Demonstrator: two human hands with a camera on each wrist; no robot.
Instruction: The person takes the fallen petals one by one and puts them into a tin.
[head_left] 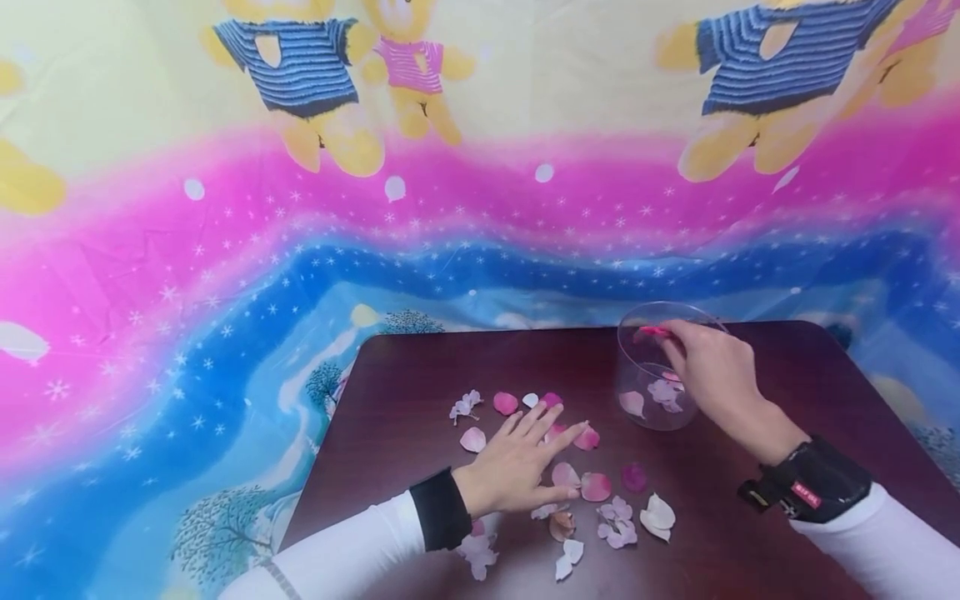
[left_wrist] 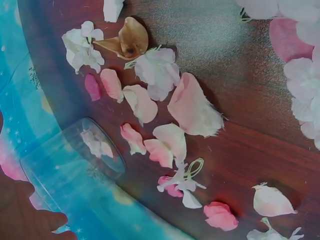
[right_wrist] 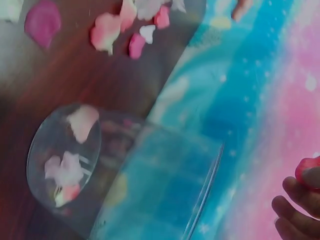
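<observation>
My right hand (head_left: pixel 708 367) pinches a bright pink petal (head_left: pixel 655 331) over the mouth of a clear round container (head_left: pixel 628 367). In the right wrist view the petal (right_wrist: pixel 306 171) shows between the fingertips. At the container's bottom lie a pale pink petal (head_left: pixel 632 404) and a lilac flower (head_left: pixel 665 397). My left hand (head_left: pixel 512 462) is spread palm down above the scattered petals, its straight fingers overlapping some of them. Around it lie a pink petal (head_left: pixel 506 403), a two-toned petal (head_left: pixel 596 487) and a pale petal (head_left: pixel 472 440).
Nearer the front of the dark table (head_left: pixel 397 375) are a magenta petal (head_left: pixel 634 477), a cream petal (head_left: pixel 657 517), a lilac flower (head_left: pixel 617 523) and a tan petal (head_left: pixel 561 526). A printed cloth (head_left: pixel 480 200) with bears hangs behind the table's back edge.
</observation>
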